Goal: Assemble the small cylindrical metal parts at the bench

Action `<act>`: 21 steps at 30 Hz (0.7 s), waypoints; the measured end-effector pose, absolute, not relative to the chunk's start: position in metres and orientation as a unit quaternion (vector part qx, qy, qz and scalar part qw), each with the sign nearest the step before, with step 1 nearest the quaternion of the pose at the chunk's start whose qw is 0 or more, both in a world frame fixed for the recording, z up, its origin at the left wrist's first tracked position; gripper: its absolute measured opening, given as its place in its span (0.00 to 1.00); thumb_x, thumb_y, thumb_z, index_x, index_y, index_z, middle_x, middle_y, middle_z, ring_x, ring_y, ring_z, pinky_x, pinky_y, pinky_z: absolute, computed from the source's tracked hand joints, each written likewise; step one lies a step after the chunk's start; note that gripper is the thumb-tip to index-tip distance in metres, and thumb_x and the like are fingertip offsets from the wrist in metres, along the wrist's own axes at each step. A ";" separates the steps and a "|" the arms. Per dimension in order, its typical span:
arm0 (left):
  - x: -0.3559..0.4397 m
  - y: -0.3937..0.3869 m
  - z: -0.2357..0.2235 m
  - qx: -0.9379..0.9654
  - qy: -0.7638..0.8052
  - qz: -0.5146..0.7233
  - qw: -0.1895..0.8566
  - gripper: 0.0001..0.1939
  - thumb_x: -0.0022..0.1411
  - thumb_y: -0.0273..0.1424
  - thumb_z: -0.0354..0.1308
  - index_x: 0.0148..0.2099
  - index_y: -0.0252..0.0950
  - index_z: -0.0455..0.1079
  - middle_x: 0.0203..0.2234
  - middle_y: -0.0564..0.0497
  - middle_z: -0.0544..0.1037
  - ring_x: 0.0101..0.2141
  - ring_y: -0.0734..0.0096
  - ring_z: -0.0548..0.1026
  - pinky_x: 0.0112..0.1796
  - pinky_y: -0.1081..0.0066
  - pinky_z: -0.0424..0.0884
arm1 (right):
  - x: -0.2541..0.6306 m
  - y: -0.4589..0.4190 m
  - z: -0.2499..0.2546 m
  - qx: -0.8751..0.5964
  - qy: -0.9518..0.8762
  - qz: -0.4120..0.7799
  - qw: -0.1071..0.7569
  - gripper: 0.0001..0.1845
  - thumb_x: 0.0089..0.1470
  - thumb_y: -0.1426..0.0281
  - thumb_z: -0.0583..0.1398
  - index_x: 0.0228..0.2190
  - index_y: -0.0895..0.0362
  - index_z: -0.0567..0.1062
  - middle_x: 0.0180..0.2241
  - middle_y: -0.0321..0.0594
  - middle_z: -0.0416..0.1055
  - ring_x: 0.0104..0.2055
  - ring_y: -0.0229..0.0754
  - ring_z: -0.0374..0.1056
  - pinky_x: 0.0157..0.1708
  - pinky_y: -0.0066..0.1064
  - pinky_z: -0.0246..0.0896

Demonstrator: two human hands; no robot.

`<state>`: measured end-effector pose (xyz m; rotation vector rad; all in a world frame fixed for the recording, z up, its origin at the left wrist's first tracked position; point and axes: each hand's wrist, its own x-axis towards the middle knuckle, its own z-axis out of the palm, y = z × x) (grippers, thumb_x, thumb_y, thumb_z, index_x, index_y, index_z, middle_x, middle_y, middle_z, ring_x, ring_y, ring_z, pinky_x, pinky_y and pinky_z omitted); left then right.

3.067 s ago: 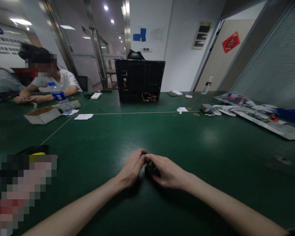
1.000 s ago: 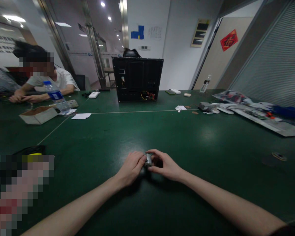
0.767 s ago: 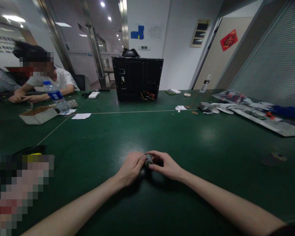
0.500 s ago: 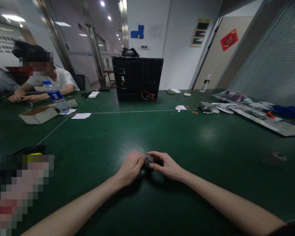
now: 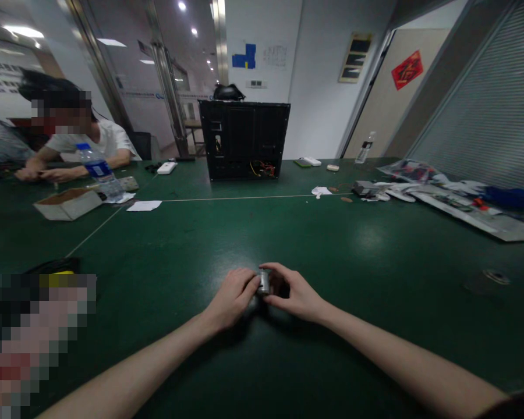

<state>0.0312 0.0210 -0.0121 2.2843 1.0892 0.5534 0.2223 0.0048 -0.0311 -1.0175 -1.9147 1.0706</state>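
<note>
A small silver metal cylinder (image 5: 264,281) with a dark mark on its side is held between my two hands, low over the green table (image 5: 262,233). My left hand (image 5: 234,294) is closed on its left side, thumb against it and fingers bunched behind. Around its right side curve the thumb and forefinger of my right hand (image 5: 294,294), touching it near the top and bottom. The fingers partly hide the cylinder's left edge, and shadow darkens the gap inside my right hand.
A black metal case (image 5: 244,139) stands at the back. To the left are a white box (image 5: 67,206), a water bottle (image 5: 100,171), a sheet of paper (image 5: 144,206) and a seated person (image 5: 81,139). A board with parts (image 5: 471,215) lies right.
The cylinder has turned between my fingers: its detailed grey end faced me before, and its smooth silver side does now. My right fingers shifted slightly; both arms stayed in place.
</note>
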 end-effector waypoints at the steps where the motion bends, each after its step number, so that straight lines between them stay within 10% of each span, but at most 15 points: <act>1: 0.031 0.022 -0.013 0.850 0.401 0.206 0.271 0.18 0.68 0.37 0.39 0.33 0.35 0.65 0.31 0.48 0.73 0.34 0.65 0.68 0.38 0.66 0.62 | 0.222 0.004 -0.032 -0.390 -0.744 0.409 0.358 0.30 0.45 0.74 0.63 0.51 0.55 0.61 0.31 0.33 0.67 0.29 0.34 0.64 0.30 0.26 0.61; 10: 0.029 0.021 -0.015 0.856 0.397 0.212 0.255 0.14 0.62 0.40 0.52 0.36 0.34 0.68 0.30 0.50 0.72 0.33 0.65 0.68 0.38 0.67 0.61 | 0.219 -0.001 -0.033 -0.365 -0.785 0.356 0.353 0.30 0.45 0.77 0.60 0.51 0.54 0.59 0.36 0.35 0.67 0.30 0.33 0.64 0.30 0.25 0.60; 21: 0.028 0.022 -0.013 0.862 0.370 0.194 0.288 0.17 0.67 0.39 0.43 0.36 0.34 0.67 0.31 0.49 0.72 0.35 0.65 0.68 0.39 0.68 0.62 | 0.220 0.000 -0.034 -0.382 -0.800 0.309 0.343 0.32 0.46 0.74 0.62 0.53 0.56 0.61 0.42 0.41 0.68 0.38 0.39 0.66 0.38 0.30 0.62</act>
